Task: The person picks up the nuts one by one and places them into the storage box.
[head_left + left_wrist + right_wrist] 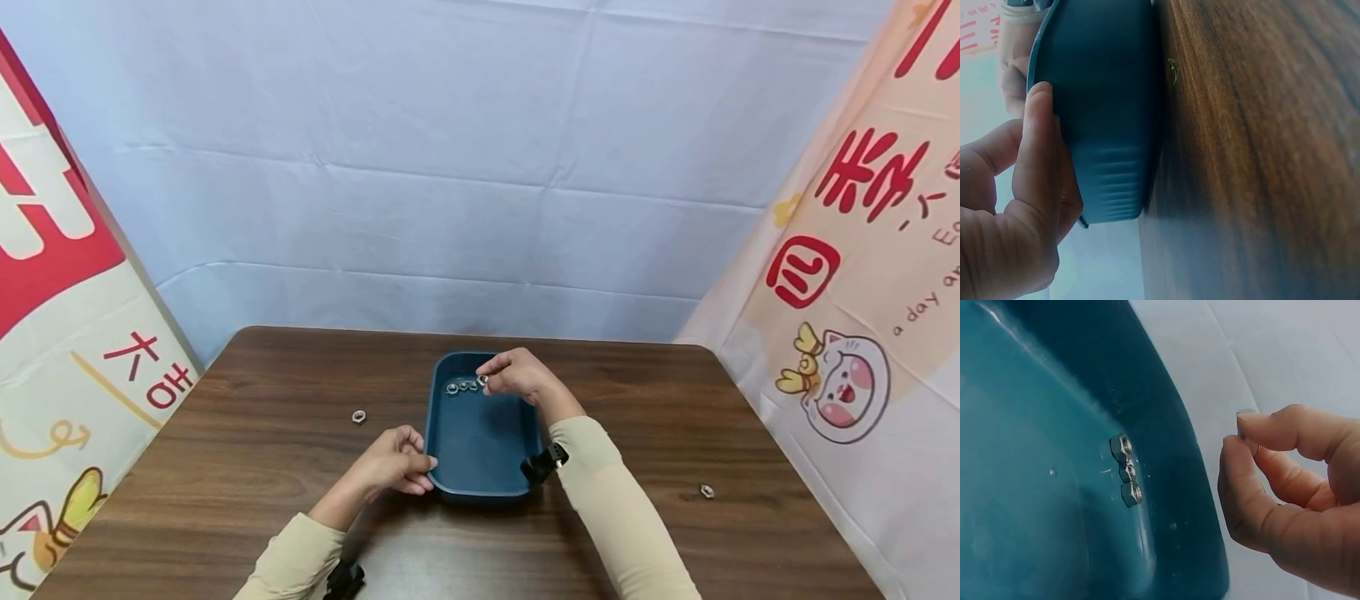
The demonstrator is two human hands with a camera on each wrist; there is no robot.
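Nut (1246,416) pinched between right hand's (516,374) thumb and forefinger, hovering over the tray's (480,437) far end, just right of three nuts (462,387) in a row. Best set it low beside them. Left hand (396,463) grips the tray's near-left rim, steadying it on the table (262,442); loose nuts (359,416) lie outside either hand
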